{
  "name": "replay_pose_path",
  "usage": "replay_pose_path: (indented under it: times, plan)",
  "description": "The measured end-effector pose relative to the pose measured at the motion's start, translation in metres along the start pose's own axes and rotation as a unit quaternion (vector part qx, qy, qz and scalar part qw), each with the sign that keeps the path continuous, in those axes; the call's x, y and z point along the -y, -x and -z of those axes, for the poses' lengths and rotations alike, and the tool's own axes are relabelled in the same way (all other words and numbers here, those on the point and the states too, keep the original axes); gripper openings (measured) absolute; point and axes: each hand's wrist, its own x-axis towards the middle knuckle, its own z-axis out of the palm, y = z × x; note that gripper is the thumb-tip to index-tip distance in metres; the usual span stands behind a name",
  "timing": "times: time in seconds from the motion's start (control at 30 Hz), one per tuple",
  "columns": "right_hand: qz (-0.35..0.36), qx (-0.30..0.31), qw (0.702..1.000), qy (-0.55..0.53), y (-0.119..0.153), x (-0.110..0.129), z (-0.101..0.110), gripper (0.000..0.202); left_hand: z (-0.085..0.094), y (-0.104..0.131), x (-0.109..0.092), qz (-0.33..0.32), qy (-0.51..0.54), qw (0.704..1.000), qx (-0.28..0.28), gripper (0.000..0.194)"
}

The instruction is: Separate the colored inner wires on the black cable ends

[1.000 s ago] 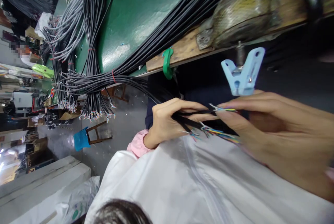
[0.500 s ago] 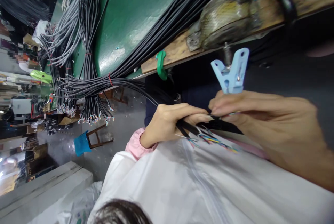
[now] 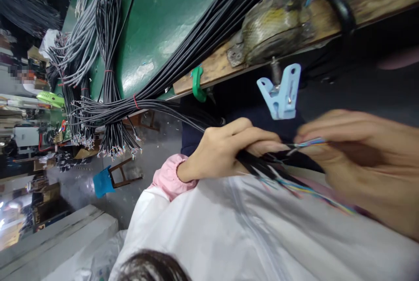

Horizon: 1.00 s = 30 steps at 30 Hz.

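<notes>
My left hand (image 3: 231,148) is closed around several black cables (image 3: 250,163), whose stripped ends fan out in coloured inner wires (image 3: 310,191) over my lap. One cable sticks out past the left fingertips. Its thin coloured wires (image 3: 310,142) lie between the thumb and fingers of my right hand (image 3: 363,154), which is closed in a pinch and slightly blurred. A light blue plastic clip (image 3: 283,97) hangs just above the hands, attached to a metal rod at the table edge.
Long black cables (image 3: 196,32) run across the green table (image 3: 157,15). Tied bundles (image 3: 109,45) lie at its left. A tape-wrapped device (image 3: 273,28) and green clamp (image 3: 198,83) sit on the wooden edge strip (image 3: 218,65). A blue-seated stool (image 3: 104,181) stands on the floor; another person is far left.
Both hands have moved right, and the right hand has drawn away from the clip. Coloured wires now show between the hands. The view has shifted slightly.
</notes>
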Motion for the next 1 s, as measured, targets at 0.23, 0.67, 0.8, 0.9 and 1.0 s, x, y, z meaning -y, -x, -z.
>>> replay_pose_path:
  times: [0.23,0.67,0.8,0.9,1.0]
  plan:
    - [0.073,-0.005,0.997,-0.02,-0.001,-0.003,-0.026,0.013,0.0,0.013,0.003,0.141,0.107,0.979,-0.103,0.047]
    - [0.183,-0.026,0.977,0.11,-0.004,0.008,-0.025,0.018,0.0,0.012,0.003,0.177,0.114,0.972,-0.107,0.055]
    - [0.042,-0.018,0.998,0.039,0.001,0.011,-0.019,0.015,-0.003,0.015,0.005,0.177,0.134,0.969,-0.111,0.057]
    - [-0.048,0.032,0.998,-0.031,0.002,0.011,-0.018,0.011,-0.005,0.017,0.006,0.187,0.128,0.967,-0.112,0.057]
    - [-0.018,0.033,0.999,-0.031,0.0,0.008,-0.021,0.011,-0.007,0.019,0.007,0.211,0.113,0.965,-0.108,0.059]
